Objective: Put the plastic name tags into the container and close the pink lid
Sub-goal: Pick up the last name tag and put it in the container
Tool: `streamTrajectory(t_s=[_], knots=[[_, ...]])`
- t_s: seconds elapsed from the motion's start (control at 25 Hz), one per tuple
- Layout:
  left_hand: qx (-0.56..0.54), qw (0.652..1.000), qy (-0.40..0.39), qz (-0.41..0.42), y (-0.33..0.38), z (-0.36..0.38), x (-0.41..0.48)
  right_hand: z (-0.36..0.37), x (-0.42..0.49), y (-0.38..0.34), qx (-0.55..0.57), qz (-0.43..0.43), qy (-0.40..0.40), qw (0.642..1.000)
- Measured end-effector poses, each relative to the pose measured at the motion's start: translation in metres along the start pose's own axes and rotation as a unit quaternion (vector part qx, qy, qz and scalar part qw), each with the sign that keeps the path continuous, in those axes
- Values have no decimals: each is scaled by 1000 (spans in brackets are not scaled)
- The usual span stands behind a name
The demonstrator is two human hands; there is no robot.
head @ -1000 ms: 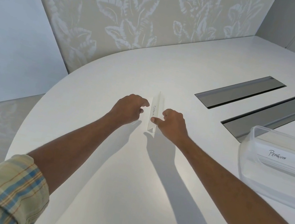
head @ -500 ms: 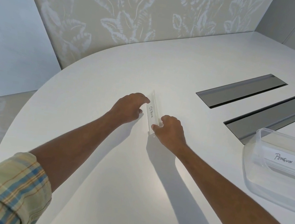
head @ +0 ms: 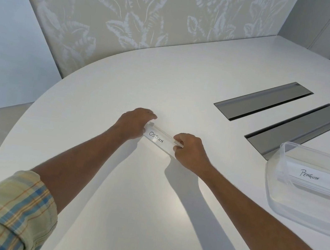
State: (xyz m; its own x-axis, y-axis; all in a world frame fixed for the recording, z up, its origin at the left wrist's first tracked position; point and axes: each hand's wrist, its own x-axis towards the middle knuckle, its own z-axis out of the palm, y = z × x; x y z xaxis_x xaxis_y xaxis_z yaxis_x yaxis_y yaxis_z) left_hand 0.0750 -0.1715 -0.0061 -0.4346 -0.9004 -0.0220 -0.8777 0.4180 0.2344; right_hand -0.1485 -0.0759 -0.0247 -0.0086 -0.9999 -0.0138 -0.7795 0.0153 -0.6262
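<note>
The left sleeve [head: 0, 215], a yellow plaid with blue stripes, sits at about 7 o'clock in the view. From it the forearm runs up to the left hand [head: 134, 122], near the centre of the white table [head: 143, 220]. Its fingers [head: 150, 115] are curled over the left end of a clear plastic name tag [head: 158, 138], pinching it. Handwriting on the tag reads "OSTRICH" (the letters face the wearer). The tag lies between the two hands, slanting down toward 4 o'clock. The right hand [head: 190, 151] clamps the tag's other end, fingertips [head: 178, 143] folded onto its upper edge; whether the tag touches the table cannot be told. At 1 to 2 o'clock two grey recessed slots [head: 263, 100] are set into the tabletop. At 3 o'clock stands a clear container [head: 270, 187], well apart from the hands, holding another tag [head: 313, 176] marked "PENGUIN". Open tabletop lies between the hands and the container.
</note>
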Motion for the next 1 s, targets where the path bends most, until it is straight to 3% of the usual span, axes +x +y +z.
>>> streamTrajectory(t_s=[1.0], knots=[[-11,999,-28,-25,9,-2,-53,-30,15,28,-26,-64,-89,994]])
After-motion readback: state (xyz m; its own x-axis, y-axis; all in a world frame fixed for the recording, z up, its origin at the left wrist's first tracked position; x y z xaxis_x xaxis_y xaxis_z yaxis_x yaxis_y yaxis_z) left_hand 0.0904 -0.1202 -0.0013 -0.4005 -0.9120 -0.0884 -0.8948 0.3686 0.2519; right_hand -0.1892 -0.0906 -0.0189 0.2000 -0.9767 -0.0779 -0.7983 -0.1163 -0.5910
